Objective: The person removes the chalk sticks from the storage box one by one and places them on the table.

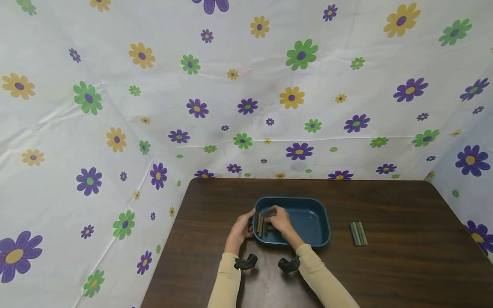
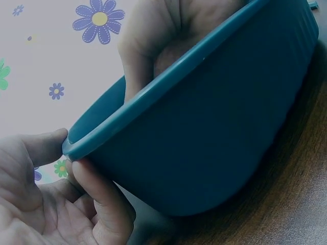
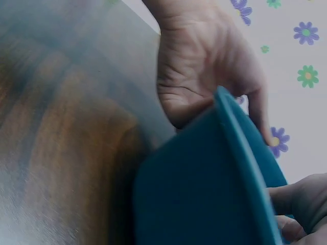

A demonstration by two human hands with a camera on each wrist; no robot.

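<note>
With the left grip (image 1: 239, 231), pinches the left rim of the blue tub (image 1: 310, 226). Shows brown sticks (image 1: 260, 226) inside that end. Has the right grip (image 1: 281, 220) beside them; cannot tell if pinching one. Further right, shows blue and green sticks (image 1: 356, 233) on the tabletop (image 1: 408, 239).

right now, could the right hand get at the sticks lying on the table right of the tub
Probably yes: the sticks lie in the open on the table, with nothing on top. The right hand is inside the tub, though, so it would first need to lift out.
</note>
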